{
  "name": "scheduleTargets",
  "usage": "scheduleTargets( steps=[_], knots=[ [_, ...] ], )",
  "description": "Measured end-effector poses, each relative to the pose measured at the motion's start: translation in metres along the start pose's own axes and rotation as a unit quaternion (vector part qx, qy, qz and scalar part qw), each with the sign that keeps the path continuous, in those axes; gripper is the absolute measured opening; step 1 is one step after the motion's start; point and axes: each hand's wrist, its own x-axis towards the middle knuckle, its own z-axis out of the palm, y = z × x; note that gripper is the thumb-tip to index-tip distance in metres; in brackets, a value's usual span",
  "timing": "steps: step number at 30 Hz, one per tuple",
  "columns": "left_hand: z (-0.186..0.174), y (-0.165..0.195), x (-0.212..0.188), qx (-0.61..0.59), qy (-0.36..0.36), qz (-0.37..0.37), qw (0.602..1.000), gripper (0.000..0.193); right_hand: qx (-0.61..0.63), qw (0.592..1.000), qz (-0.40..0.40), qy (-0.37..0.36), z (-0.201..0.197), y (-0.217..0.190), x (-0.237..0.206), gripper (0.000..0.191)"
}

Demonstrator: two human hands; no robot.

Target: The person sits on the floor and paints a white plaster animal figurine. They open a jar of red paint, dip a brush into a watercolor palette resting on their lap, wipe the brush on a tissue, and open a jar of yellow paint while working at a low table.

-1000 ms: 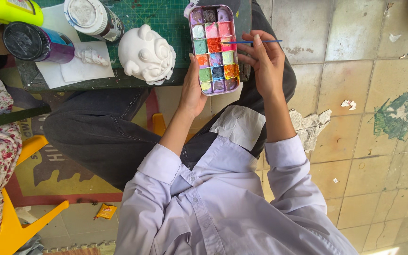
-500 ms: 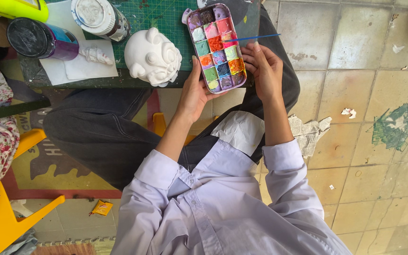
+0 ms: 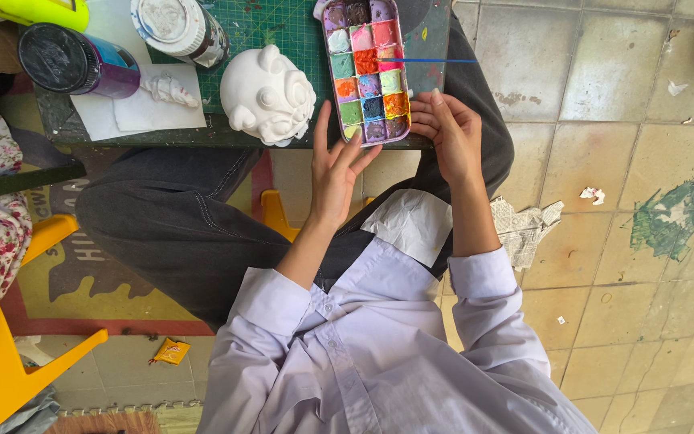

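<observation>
A beige tiled floor is seen beyond a low table covered by a green cutting mat. A rectangular paint palette of many coloured wells is cupped at its near end by the left hand, fingers spread around it. A thin blue brush is laid across the palette, beyond the loosely curled fingers of the right hand; whether it is gripped cannot be told. Just left of the left fingertips a white plaster figurine is stood, with a purple jar farther left.
</observation>
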Motion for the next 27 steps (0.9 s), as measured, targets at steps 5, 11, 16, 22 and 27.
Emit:
scheduleTargets(
  steps=[5,11,16,22,27],
  knots=[
    [0.000,-0.006,-0.023,-0.038,-0.004,0.017,0.999,0.086,-0.027,1.000,-0.006,0.005,0.005,-0.003,-0.007,0.035],
    [-0.016,-0.007,-0.038,0.004,0.005,-0.023,1.000,0.081,-0.086,0.994,-0.041,0.059,0.011,-0.004,-0.027,0.032],
    [-0.033,-0.011,-0.052,0.109,-0.026,-0.040,0.993,0.033,-0.154,0.979,-0.095,0.094,0.011,-0.010,-0.047,0.027],
    [-0.032,0.051,-0.073,0.244,-0.112,0.016,0.963,0.023,-0.275,0.945,-0.126,0.121,0.041,-0.047,-0.062,0.037],
    [-0.017,0.140,-0.067,0.341,-0.116,0.212,0.909,0.016,-0.378,0.900,-0.213,-0.039,0.109,-0.100,-0.055,0.021]
  ],
)
